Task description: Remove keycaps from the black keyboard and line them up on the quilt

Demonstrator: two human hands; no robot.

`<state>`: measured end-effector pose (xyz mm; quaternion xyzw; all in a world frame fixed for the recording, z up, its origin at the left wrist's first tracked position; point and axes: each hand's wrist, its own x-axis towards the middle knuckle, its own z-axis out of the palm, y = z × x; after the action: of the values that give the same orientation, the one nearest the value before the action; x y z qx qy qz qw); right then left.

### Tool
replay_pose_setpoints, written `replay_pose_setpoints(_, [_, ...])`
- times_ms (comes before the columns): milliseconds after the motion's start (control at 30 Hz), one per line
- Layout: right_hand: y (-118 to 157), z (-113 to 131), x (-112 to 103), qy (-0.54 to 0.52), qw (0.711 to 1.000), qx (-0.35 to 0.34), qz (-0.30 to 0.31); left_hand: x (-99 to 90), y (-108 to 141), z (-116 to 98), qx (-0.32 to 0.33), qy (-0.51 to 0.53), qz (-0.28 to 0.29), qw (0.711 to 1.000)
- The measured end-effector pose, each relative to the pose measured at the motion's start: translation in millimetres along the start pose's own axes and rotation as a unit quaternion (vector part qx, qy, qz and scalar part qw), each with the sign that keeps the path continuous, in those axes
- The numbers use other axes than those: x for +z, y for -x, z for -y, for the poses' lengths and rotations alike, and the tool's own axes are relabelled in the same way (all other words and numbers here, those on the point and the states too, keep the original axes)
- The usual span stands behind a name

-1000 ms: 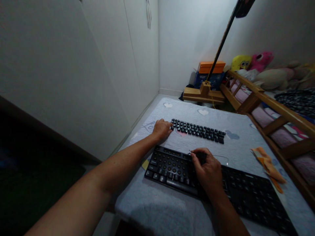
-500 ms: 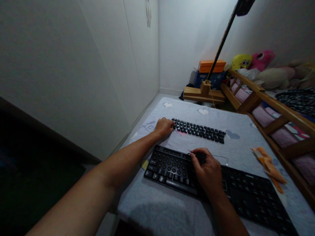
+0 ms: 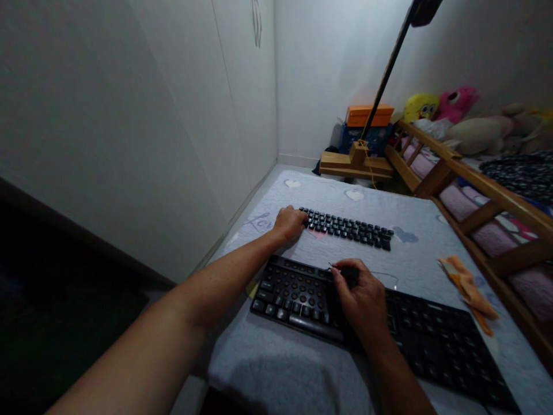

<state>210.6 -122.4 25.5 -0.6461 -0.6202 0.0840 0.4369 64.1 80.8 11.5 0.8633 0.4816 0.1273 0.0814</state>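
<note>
A black keyboard (image 3: 317, 331) lies across the near part of the cloth, many keys gone from its left section, bare round switch spots showing. Beyond it, detached black keycaps (image 3: 349, 226) lie in several neat rows. My left hand (image 3: 290, 223) reaches to the left end of these rows, fingers closed at a keycap there; the fingertips are partly hidden. Above the middle of the keyboard, my right hand (image 3: 363, 294) pinches a thin wire keycap puller (image 3: 396, 279). One wire end pokes out past the thumb, and a loop extends to the right of the hand.
A patterned pale cloth (image 3: 276, 357) covers the work surface. An orange cloth (image 3: 469, 285) lies at the right, beside a wooden bed rail (image 3: 496, 207). White cabinet doors (image 3: 194, 115) stand at left. Behind are a wooden stand (image 3: 356, 164) with a pole and an orange box (image 3: 369, 116).
The view has shifted slightly. My left hand stays at the left end of the keycap rows, with its fingers a little further onto them. My right hand keeps its pinch over the keyboard.
</note>
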Motion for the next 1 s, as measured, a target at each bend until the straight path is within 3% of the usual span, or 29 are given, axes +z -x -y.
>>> replay_pose_setpoints(500, [0.6,0.2,0.2,-0.003,1.0,0.009,0.002,7.4,0.2,4.8,-0.016,0.022,-0.023,0.999])
replay_pose_setpoints(700, [0.8,0.6,0.5,-0.008,1.0,0.002,-0.001,-1.3,5.3,4.2,-0.015,0.011,-0.033,0.999])
replay_pose_setpoints(833, [1.0,0.9,0.3,-0.008,1.0,0.003,-0.002,-12.7,19.9,8.5,-0.019,0.093,-0.048,0.994])
replay_pose_setpoints(1000, [2.1,2.5,1.5,-0.025,1.0,0.01,0.016,-27.3,58.6,12.4,-0.023,0.238,-0.039,0.97])
